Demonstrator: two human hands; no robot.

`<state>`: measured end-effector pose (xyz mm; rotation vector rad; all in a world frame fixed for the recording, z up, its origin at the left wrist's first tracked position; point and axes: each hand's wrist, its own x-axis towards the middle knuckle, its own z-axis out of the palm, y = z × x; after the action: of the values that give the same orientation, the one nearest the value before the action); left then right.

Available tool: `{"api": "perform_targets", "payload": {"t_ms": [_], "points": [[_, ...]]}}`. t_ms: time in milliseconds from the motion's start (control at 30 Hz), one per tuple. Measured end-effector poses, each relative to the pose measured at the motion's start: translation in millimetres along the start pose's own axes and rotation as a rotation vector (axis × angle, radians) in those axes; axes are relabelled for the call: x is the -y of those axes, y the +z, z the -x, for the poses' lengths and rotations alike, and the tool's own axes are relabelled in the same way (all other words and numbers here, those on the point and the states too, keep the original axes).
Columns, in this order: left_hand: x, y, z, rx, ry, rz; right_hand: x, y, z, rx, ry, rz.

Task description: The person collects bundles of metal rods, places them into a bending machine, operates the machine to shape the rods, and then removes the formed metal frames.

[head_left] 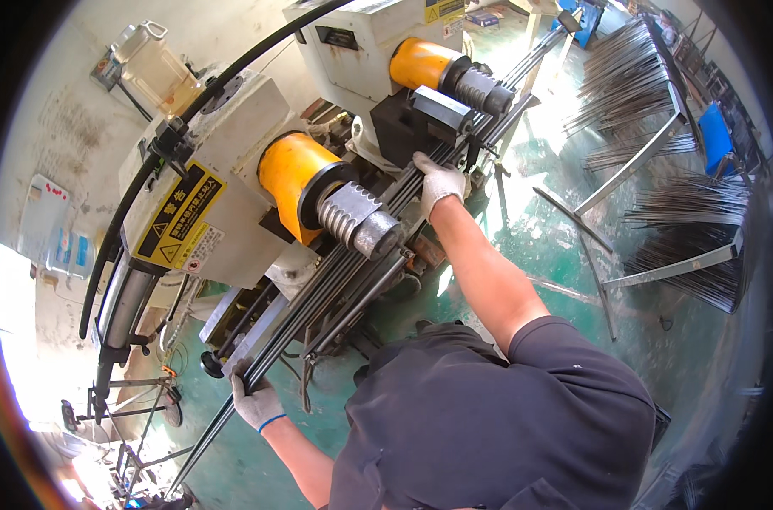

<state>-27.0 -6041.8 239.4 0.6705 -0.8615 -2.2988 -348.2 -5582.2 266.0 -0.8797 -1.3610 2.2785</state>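
Observation:
A bundle of long thin dark metal rods runs slantwise from the lower left to the upper right, along the front of a machine. My left hand, in a pale work glove with a blue cuff edge, is closed round the rods towards their lower end. Farther up, beside a dark block, my right hand in a similar glove grips the same bundle. Its fingertips are partly hidden behind the rods. Between my hands, a yellow cylinder with a ridged metal roller sits just above the bundle.
A second yellow cylinder with a roller stands farther up. The pale machine housing carries a warning label and a thick black hose. At right, metal racks hold many thin rods. A clear plastic jug is at upper left.

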Motion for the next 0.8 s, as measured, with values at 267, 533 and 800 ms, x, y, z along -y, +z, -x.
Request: {"api": "perform_targets", "payload": {"t_ms": [267, 533, 800], "points": [[11, 22, 6, -0.044, -0.015, -0.037, 12, 6, 17, -0.169, 0.039, 0.204], [23, 21, 6, 0.107, -0.168, 0.109, -5, -10, -7, 0.127, 0.140, 0.085], [-19, -16, -18, -0.203, -0.033, 0.122, 9, 2, 17, 0.009, 0.145, -0.008]]}}
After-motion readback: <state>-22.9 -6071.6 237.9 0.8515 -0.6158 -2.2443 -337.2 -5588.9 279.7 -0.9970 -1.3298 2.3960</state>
